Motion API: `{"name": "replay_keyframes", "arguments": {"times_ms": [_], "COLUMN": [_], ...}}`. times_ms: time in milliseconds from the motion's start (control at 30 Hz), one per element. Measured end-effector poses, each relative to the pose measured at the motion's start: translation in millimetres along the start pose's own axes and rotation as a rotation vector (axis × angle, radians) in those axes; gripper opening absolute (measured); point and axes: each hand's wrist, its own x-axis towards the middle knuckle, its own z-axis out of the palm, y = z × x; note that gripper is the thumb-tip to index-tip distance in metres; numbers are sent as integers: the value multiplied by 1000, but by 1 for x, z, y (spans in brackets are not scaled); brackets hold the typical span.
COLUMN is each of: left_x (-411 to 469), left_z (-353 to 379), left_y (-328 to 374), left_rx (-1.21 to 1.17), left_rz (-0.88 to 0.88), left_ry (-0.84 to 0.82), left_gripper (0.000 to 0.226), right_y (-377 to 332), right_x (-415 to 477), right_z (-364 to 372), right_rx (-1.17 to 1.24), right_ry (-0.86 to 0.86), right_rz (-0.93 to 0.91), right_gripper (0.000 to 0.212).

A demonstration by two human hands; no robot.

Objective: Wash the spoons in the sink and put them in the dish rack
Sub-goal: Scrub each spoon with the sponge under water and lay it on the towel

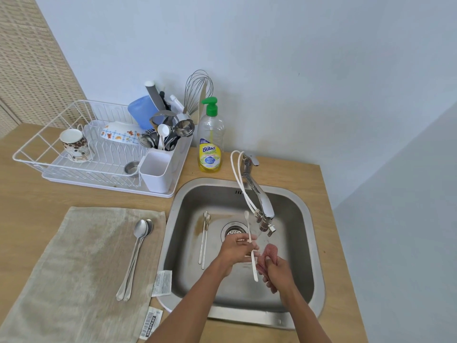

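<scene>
— Which step is this?
— Washing. The left hand (236,246) fingers pinch a white spoon (251,246) over the sink (312,258); the right hand (278,272) squeezes a pink scrubber (268,251).
— Next?
— Probably rinse it, then the dish rack (32,151) (far left).

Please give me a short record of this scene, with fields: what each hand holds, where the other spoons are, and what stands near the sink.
left hand: holds a long white spoon over the sink
right hand: grips a pink sponge
spoons in sink: two, lying on the bottom
spoons on towel: two, side by side
dish rack: left of the sink, on the counter
soap bottle: beside the tap
</scene>
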Motion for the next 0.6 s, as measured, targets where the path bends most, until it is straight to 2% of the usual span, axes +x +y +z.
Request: {"name": "replay_keyframes", "arguments": {"times_ms": [167, 300, 600], "left_x": [8, 13, 15], "left_z": [8, 13, 3], "left_y": [9, 12, 33], "left_rx": [-36, -60, -157], "left_rz": [53, 73, 148], "left_ry": [30, 79, 196], "left_gripper": [26, 32, 19], "right_y": [3, 6, 6], "right_x": [-3, -1, 5], "right_z": [-1, -2, -4], "right_rx": [31, 48, 76], "right_ry": [-13, 5, 14], "right_rz": [16, 24, 10], "right_gripper": [44, 38, 32]}}
